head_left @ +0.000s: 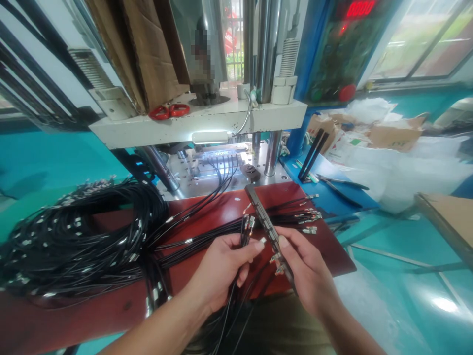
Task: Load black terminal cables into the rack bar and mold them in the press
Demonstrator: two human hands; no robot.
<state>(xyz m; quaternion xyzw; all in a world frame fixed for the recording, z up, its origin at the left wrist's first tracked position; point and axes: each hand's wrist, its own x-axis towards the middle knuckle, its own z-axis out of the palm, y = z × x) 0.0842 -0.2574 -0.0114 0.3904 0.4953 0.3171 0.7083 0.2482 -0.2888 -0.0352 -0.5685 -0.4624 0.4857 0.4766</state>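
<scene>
My left hand point(231, 264) is closed around a small bunch of black cables point(247, 231), whose bare metal ends stick up past the fingers. Their lengths hang down toward my lap. A long dark slotted bar point(265, 220) is gripped at its lower end by my right hand point(305, 264), tilted with its far end up and to the left. Several metal terminals point(278, 264) sit along the bar near my right fingers. The cable ends are just left of the bar; whether they touch it I cannot tell.
A large coil of black cables point(84, 241) lies left on the red-brown board point(218, 207), with more cables point(295, 217) stretched across. Behind stands a press point(199, 121) with lit tooling point(218, 160). Red-handled scissors point(169, 111) rest on it. Pliers point(342, 190) lie right.
</scene>
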